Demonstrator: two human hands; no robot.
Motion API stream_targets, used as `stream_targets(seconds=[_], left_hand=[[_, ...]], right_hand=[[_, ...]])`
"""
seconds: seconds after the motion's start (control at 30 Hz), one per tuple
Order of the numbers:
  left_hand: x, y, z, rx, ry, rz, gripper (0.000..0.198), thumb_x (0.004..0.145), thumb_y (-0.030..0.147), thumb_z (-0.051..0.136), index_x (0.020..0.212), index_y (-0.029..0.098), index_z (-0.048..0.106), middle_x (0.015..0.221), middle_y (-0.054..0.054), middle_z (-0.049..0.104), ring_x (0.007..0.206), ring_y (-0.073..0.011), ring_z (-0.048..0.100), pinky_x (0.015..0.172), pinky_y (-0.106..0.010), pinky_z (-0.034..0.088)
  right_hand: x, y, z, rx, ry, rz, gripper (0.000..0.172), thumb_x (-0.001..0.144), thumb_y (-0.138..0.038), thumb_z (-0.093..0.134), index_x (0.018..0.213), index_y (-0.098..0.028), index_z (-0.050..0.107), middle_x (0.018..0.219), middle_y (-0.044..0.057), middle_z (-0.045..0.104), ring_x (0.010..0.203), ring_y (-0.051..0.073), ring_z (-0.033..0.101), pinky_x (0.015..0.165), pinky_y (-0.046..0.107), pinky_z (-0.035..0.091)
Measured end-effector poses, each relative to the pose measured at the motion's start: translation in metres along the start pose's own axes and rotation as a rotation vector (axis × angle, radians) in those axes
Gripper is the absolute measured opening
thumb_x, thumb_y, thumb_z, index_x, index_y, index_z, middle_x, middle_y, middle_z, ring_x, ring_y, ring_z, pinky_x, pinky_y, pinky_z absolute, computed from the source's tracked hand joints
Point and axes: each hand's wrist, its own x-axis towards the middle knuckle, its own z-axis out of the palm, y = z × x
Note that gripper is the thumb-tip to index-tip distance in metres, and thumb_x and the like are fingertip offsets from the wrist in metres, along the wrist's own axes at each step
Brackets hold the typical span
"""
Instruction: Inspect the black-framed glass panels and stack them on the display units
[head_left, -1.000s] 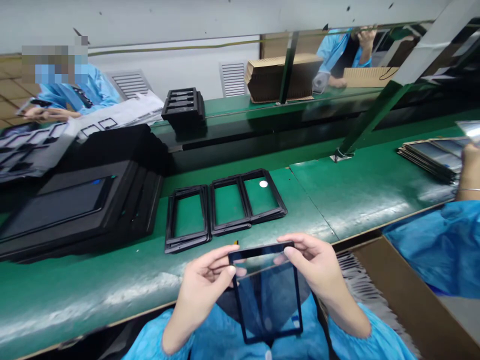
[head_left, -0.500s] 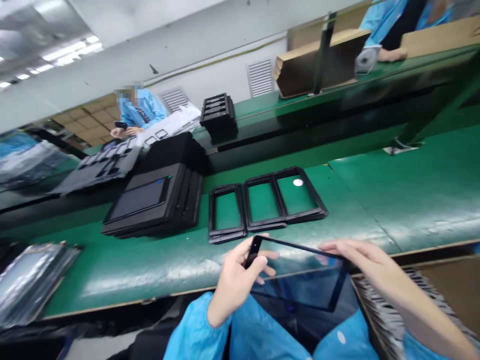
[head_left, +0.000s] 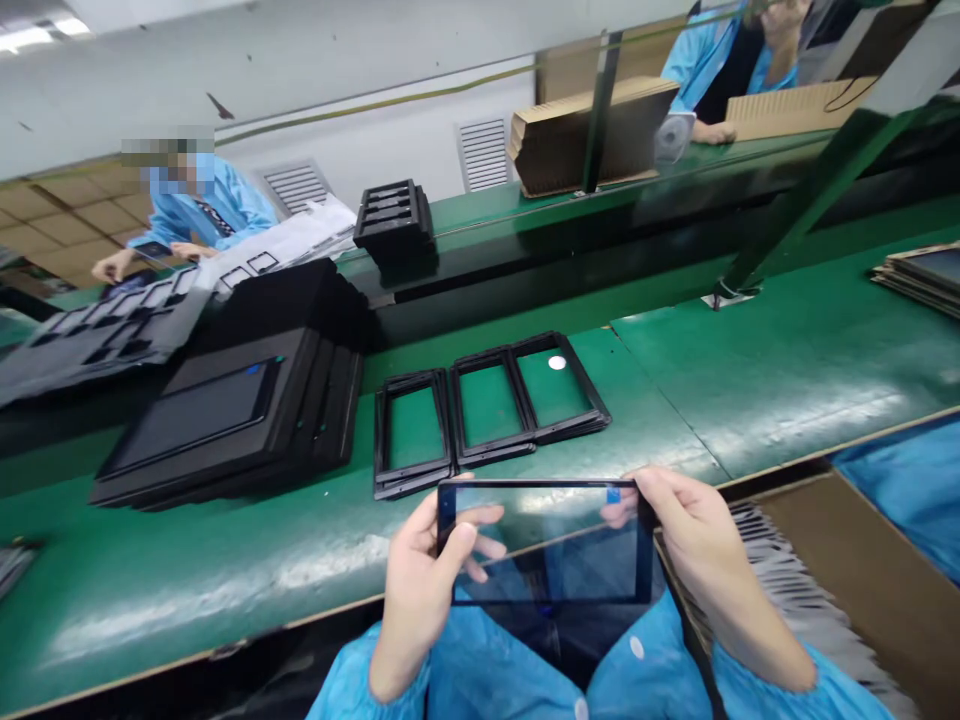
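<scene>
Both hands gripped a glossy, dark-bordered glass panel (head_left: 546,543) by its short ends, left hand (head_left: 424,570) and right hand (head_left: 694,540) holding it level above the lap. Just beyond, three black rectangular frames (head_left: 487,405) lay side by side on the green bench (head_left: 750,370), beside stacked black trays (head_left: 225,415).

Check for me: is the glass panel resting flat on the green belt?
No, the glass panel is held above the lap, left hand and right hand gripping its short ends.
</scene>
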Motion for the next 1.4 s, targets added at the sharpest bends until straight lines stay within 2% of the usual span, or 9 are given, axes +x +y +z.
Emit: stream_targets(seconds=[0.27, 0.37, 0.43, 0.53, 0.7, 0.93, 1.07, 1.23, 1.4], left_hand=[[-0.003, -0.005, 0.004, 0.009, 0.092, -0.001, 0.052, 0.092, 0.045, 0.077, 0.130, 0.013, 0.063, 0.100, -0.014, 0.084, 0.063, -0.0220, 0.078, 0.047, -0.025, 0.057], [0.002, 0.000, 0.005, 0.157, 0.129, 0.179, 0.061, 0.097, 0.039, 0.071, 0.152, 0.019, 0.051, 0.139, -0.017, 0.073, 0.106, -0.0281, 0.080, 0.080, -0.033, 0.066], [0.008, 0.010, 0.005, 0.415, 0.107, 0.403, 0.065, 0.097, 0.032, 0.070, 0.158, 0.025, 0.049, 0.160, -0.014, 0.057, 0.143, -0.0320, 0.059, 0.117, -0.047, 0.049], [0.018, 0.030, 0.008, 0.793, -0.181, 0.594, 0.047, 0.097, 0.029, 0.070, 0.144, 0.029, 0.068, 0.151, -0.009, 0.066, 0.149, -0.0329, 0.052, 0.133, -0.059, 0.019], [0.030, 0.047, 0.017, 0.851, -0.514, 0.532, 0.026, 0.104, 0.032, 0.061, 0.114, 0.027, 0.085, 0.101, -0.007, 0.086, 0.095, -0.0270, 0.079, 0.103, -0.043, 0.055], [0.014, 0.042, 0.022, 0.874, -0.472, 0.548, 0.031, 0.102, 0.027, 0.057, 0.119, 0.021, 0.083, 0.104, -0.012, 0.085, 0.095, -0.0304, 0.080, 0.085, -0.036, 0.057], [0.009, 0.039, 0.029, 0.653, -0.598, 0.335, 0.038, 0.104, 0.028, 0.052, 0.133, 0.027, 0.077, 0.098, -0.008, 0.085, 0.083, -0.0254, 0.081, 0.077, -0.030, 0.058], [0.004, 0.016, 0.030, 0.130, -0.450, -0.055, 0.043, 0.104, 0.048, 0.054, 0.126, 0.019, 0.078, 0.110, -0.014, 0.083, 0.075, -0.0214, 0.081, 0.055, -0.022, 0.052], [-0.004, -0.009, 0.031, -0.174, -0.288, -0.143, 0.061, 0.089, 0.068, 0.071, 0.113, 0.012, 0.075, 0.102, -0.019, 0.082, 0.074, -0.0230, 0.081, 0.053, -0.021, 0.056]], right_hand=[[-0.004, -0.001, 0.006, 0.071, -0.002, -0.034, 0.041, 0.089, -0.061, 0.075, 0.098, -0.021, 0.081, 0.069, 0.008, 0.083, 0.060, 0.028, 0.080, 0.063, 0.036, 0.068], [-0.008, 0.000, 0.005, -0.031, -0.017, -0.060, 0.040, 0.089, -0.052, 0.079, 0.111, -0.019, 0.078, 0.071, 0.008, 0.083, 0.071, 0.029, 0.084, 0.071, 0.036, 0.068], [-0.013, 0.001, 0.007, -0.095, -0.013, -0.081, 0.035, 0.090, -0.049, 0.079, 0.110, -0.020, 0.077, 0.073, 0.008, 0.084, 0.071, 0.029, 0.084, 0.069, 0.034, 0.068], [-0.022, 0.002, 0.011, -0.173, -0.010, -0.106, 0.033, 0.092, -0.049, 0.077, 0.109, -0.021, 0.078, 0.076, 0.007, 0.085, 0.071, 0.028, 0.084, 0.069, 0.034, 0.068], [-0.027, 0.007, 0.014, -0.195, -0.038, -0.074, 0.036, 0.092, -0.052, 0.077, 0.111, -0.021, 0.078, 0.076, 0.008, 0.085, 0.074, 0.031, 0.084, 0.071, 0.036, 0.070], [-0.019, 0.017, 0.015, -0.152, -0.081, -0.009, 0.031, 0.083, -0.057, 0.082, 0.102, -0.032, 0.084, 0.077, 0.009, 0.085, 0.064, 0.034, 0.082, 0.065, 0.043, 0.070], [-0.016, 0.014, 0.032, -0.098, -0.231, 0.003, 0.027, 0.074, -0.060, 0.085, 0.094, -0.042, 0.088, 0.073, 0.009, 0.083, 0.063, 0.037, 0.080, 0.066, 0.049, 0.069], [-0.010, 0.011, 0.031, -0.020, -0.180, 0.090, 0.033, 0.081, -0.068, 0.073, 0.094, -0.042, 0.089, 0.103, 0.017, 0.085, 0.086, 0.042, 0.082, 0.072, 0.054, 0.067], [0.008, 0.023, 0.012, 0.012, -0.221, 0.138, 0.033, 0.074, -0.064, 0.081, 0.086, -0.035, 0.090, 0.083, 0.023, 0.083, 0.077, 0.044, 0.082, 0.071, 0.054, 0.066]])
